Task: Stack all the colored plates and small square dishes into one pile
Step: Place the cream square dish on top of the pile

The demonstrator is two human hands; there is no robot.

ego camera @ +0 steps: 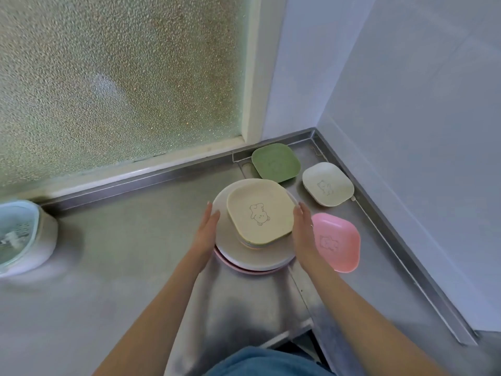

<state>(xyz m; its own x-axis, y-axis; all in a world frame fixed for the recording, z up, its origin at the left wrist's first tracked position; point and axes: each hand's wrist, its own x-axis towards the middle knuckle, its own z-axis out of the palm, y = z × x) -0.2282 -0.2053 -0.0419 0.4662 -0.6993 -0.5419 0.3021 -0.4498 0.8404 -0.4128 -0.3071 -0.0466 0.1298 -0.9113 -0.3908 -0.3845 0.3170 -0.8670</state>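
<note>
A pile of round plates (233, 248) stands on the steel counter, a pink one lowest. On top sits a small stack of square dishes, the uppermost a beige dish (260, 217) with a bear drawing. My left hand (207, 233) lies flat against the pile's left side, fingers straight. My right hand (305, 234) lies flat against its right side. Three square dishes lie apart on the counter: a green dish (276, 162) behind the pile, a white dish (328, 183) to the right, and a pink dish (337, 241) just beyond my right hand.
The steel counter (122, 267) ends in a raised rim along a frosted window (122, 77) at the back and a pale wall (420, 131) on the right. A light blue and white container (24, 237) stands at the far left.
</note>
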